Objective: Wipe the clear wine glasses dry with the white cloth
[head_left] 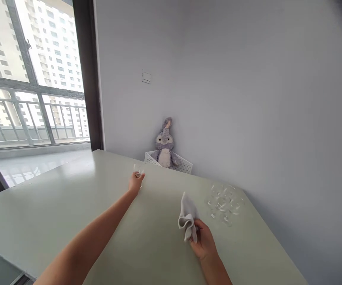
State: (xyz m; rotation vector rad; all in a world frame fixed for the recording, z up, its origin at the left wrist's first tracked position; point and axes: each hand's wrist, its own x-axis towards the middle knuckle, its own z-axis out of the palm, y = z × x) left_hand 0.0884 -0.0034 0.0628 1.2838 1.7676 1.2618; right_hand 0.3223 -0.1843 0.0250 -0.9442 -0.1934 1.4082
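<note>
Stretched far forward, my left hand (135, 182) is closed around a clear stemmed glass (138, 168) near the table's back edge. The glass's bowl shows above my fingers, and most of its stem is hidden by the hand. My right hand (203, 239) grips a crumpled light-grey cloth (188, 215), lifted over the middle of the table (147, 241). To the right of the cloth stands a tight cluster of several clear glasses (224, 204); their outlines overlap and are hard to separate.
Behind the table's far edge, a white perforated basket (185, 165) holds a grey plush rabbit (165, 148). A plain wall (248, 99) with a light switch (146, 77) borders the back and right. At the left is a large window (40, 71) with a railing.
</note>
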